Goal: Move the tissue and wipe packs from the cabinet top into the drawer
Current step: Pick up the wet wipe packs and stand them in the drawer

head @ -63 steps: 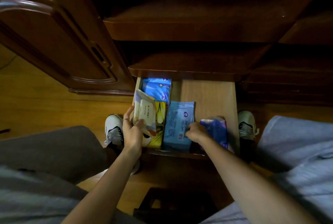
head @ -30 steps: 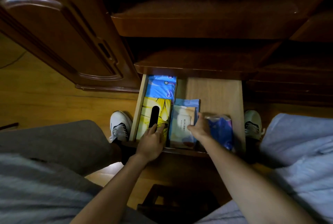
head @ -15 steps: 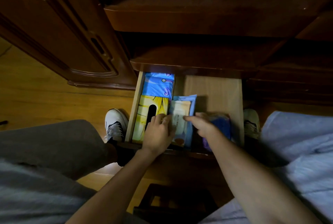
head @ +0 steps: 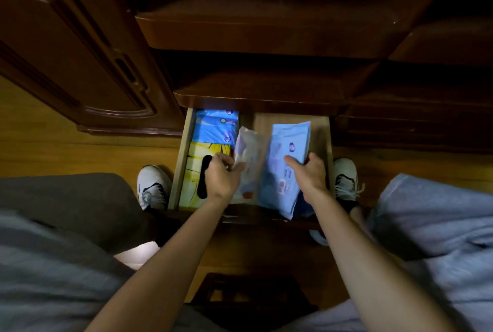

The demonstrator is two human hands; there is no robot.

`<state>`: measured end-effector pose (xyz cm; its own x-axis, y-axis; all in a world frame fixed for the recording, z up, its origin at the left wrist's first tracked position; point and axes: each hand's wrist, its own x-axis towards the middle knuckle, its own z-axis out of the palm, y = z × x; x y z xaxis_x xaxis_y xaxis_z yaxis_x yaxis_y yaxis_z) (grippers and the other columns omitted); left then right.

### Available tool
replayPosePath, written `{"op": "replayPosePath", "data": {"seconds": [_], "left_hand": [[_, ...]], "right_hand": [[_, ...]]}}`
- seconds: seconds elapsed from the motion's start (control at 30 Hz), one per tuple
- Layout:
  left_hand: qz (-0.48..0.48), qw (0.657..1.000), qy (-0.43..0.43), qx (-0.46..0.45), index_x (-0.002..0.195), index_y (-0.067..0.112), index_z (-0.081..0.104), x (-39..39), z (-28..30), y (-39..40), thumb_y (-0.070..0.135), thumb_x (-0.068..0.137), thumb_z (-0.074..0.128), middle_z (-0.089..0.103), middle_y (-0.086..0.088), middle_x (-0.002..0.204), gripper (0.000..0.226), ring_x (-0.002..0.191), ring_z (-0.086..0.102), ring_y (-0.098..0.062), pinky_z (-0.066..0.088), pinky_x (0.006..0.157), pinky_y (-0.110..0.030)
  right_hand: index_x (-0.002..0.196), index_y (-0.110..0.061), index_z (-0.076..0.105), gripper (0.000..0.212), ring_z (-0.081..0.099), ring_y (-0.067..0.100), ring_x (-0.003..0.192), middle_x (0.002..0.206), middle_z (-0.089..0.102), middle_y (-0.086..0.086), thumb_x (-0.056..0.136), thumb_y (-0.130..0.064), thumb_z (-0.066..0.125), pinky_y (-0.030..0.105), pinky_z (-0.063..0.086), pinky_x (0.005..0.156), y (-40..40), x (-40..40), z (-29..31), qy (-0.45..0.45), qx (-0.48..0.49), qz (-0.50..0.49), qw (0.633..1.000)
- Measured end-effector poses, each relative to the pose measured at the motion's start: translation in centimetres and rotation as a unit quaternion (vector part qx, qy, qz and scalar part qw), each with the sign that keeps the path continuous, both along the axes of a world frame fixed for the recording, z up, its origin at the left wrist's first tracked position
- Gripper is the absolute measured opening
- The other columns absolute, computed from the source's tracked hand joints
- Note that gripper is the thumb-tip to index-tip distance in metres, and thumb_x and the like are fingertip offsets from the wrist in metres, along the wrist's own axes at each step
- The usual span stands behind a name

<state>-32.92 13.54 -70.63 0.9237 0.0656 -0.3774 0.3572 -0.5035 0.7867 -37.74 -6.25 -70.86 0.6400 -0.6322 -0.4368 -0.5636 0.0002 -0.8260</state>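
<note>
The open wooden drawer [head: 324, 134] sits below the dark cabinet top [head: 266, 35]. My right hand [head: 308, 174] grips a light blue wipe pack [head: 286, 150] and holds it tilted up over the drawer's middle. My left hand [head: 222, 175] grips a pale cream wipe pack [head: 249, 155], blurred, standing on edge beside the blue one. At the drawer's left lie a yellow tissue box [head: 193, 168] with a dark slot and, behind it, bright blue tissue packs [head: 216, 126]. A dark blue pack [head: 304, 205] peeks out under my right wrist.
An open cabinet door [head: 74, 46] hangs at the left over the wooden floor. My white shoes [head: 152, 187] stand on either side of the drawer. A dark stool [head: 250, 302] is under me, and a pale bed sheet [head: 432, 225] is at the right.
Both packs lay flat in the drawer's middle, the cream one on the blue. Now my right hand has lifted the blue pack to the right and my left has raised the cream pack.
</note>
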Motion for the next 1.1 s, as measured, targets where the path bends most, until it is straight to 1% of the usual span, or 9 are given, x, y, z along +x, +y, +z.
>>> {"op": "replayPosePath", "data": {"seconds": [0.13, 0.23, 0.3, 0.43, 0.53, 0.67, 0.87, 1.0, 1.1], "left_hand": [[0.118, 0.992, -0.006, -0.046, 0.082, 0.023, 0.053, 0.3, 0.0, 3.2, 0.015, 0.087, 0.073, 0.069, 0.002, 0.085, 0.022, 0.085, 0.070, -0.021, 0.059, 0.070, -0.036], [0.167, 0.985, -0.015, -0.047, 0.087, 0.029, 0.052, 0.3, 0.5, 5.4, 0.018, 0.090, 0.071, 0.069, 0.005, 0.090, 0.023, 0.080, 0.068, -0.010, 0.054, 0.053, -0.023], [0.191, 0.980, -0.035, -0.039, 0.090, 0.028, 0.053, 0.6, 1.0, 6.8, 0.016, 0.093, 0.068, 0.065, 0.010, 0.088, 0.019, 0.084, 0.066, -0.013, 0.052, 0.061, -0.022], [0.226, 0.971, -0.067, -0.025, 0.095, 0.021, 0.055, 1.2, 1.5, 9.0, 0.014, 0.095, 0.065, 0.063, 0.012, 0.087, 0.013, 0.083, 0.063, -0.011, 0.058, 0.082, -0.039], [0.225, 0.972, -0.044, -0.060, 0.095, 0.021, 0.056, 1.1, 1.1, 8.9, 0.012, 0.094, 0.066, 0.067, 0.006, 0.092, 0.013, 0.089, 0.066, -0.011, 0.059, 0.085, -0.039], [0.211, 0.971, -0.031, -0.107, 0.093, 0.024, 0.059, 0.8, 0.4, 8.0, 0.011, 0.093, 0.068, 0.071, 0.004, 0.091, 0.016, 0.090, 0.071, -0.012, 0.056, 0.066, -0.018], [0.161, 0.980, -0.014, -0.121, 0.093, 0.026, 0.060, 0.9, 0.3, 7.3, 0.014, 0.092, 0.070, 0.074, -0.002, 0.094, 0.016, 0.091, 0.073, -0.021, 0.060, 0.084, -0.043], [0.128, 0.983, -0.007, -0.128, 0.097, 0.020, 0.058, 0.3, 0.5, 6.4, 0.009, 0.092, 0.068, 0.071, -0.007, 0.095, 0.015, 0.091, 0.071, -0.027, 0.059, 0.085, -0.044], [0.113, 0.984, -0.009, -0.137, 0.099, 0.022, 0.055, -0.1, 1.1, 5.3, 0.008, 0.094, 0.066, 0.072, -0.003, 0.094, 0.019, 0.081, 0.073, -0.009, 0.061, 0.071, -0.029]], "right_hand": [[0.120, -0.017, 0.043, 0.046, 0.067, 0.032, 0.086, 0.109, 0.063, 0.005, 0.086, -0.033, 0.070, 0.034, 0.049, 0.064, 0.6, 1.8, 1.5, 0.135, -0.206, 0.078, 0.966], [0.153, -0.019, 0.022, 0.090, 0.059, 0.028, 0.113, 0.147, 0.041, 0.008, 0.082, -0.045, 0.071, 0.035, 0.058, 0.061, 4.4, 3.9, 1.2, 0.178, -0.051, 0.188, 0.965], [0.154, -0.016, 0.030, 0.081, 0.053, 0.024, 0.119, 0.144, 0.042, 0.004, 0.086, -0.042, 0.065, 0.034, 0.061, 0.061, 6.6, 4.4, 0.2, 0.181, 0.068, 0.233, 0.953], [0.146, -0.024, 0.046, 0.056, 0.054, 0.034, 0.126, 0.147, 0.050, 0.009, 0.092, -0.031, 0.058, 0.041, 0.050, 0.099, 6.1, 3.8, -2.5, 0.196, -0.142, 0.284, 0.928], [0.153, -0.029, 0.035, 0.065, 0.039, 0.037, 0.140, 0.161, 0.030, 0.008, 0.093, -0.023, 0.059, 0.046, 0.044, 0.105, 4.5, 3.6, -4.5, 0.208, -0.202, 0.320, 0.902], [0.160, -0.028, 0.021, 0.079, 0.017, 0.031, 0.153, 0.169, 0.002, 0.004, 0.094, -0.014, 0.061, 0.040, 0.033, 0.114, 4.1, 4.0, -6.0, 0.235, -0.186, 0.453, 0.840], [0.158, -0.037, 0.023, 0.075, 0.013, 0.039, 0.148, 0.163, 0.005, 0.009, 0.095, -0.018, 0.060, 0.048, 0.030, 0.119, 7.0, 1.7, -6.9, 0.272, -0.271, 0.535, 0.752], [0.149, -0.037, 0.045, 0.059, 0.019, 0.034, 0.147, 0.160, 0.016, 0.004, 0.095, -0.014, 0.055, 0.048, 0.033, 0.117, 5.9, 2.5, -6.7, 0.249, -0.216, 0.522, 0.787], [0.141, -0.037, 0.054, 0.054, 0.036, 0.029, 0.143, 0.157, 0.033, -0.002, 0.093, -0.012, 0.054, 0.044, 0.041, 0.112, 4.9, 2.5, -6.5, 0.209, -0.168, 0.481, 0.835]]}}
